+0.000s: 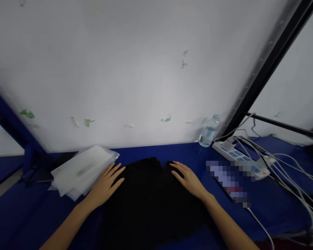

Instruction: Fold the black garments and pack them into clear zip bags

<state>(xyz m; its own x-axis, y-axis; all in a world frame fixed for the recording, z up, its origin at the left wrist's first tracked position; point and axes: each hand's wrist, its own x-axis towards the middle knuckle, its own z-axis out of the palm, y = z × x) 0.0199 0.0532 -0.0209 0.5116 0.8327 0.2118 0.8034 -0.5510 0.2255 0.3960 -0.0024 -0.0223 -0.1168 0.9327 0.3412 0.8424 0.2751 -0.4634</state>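
Note:
A black piece of cloth (151, 201), perhaps a garment, is spread on the blue table (182, 154) in front of me. Its dark folds hide what kind it is. My left hand (106, 185) rests at its upper left edge, fingers spread, beside a stack of translucent plastic bags (80, 170). On the upper right part of the cloth lies my right hand (186, 177), palm down with the fingers stretched out. Neither hand grips anything.
A water bottle (210, 132) stands against the white wall (135, 69). To the right are a power strip (236, 152) with several plugs, a blurred-out phone (226, 180) on a cable, and tangled white cables (297, 184). Dark frame posts (271, 66) rise at the sides.

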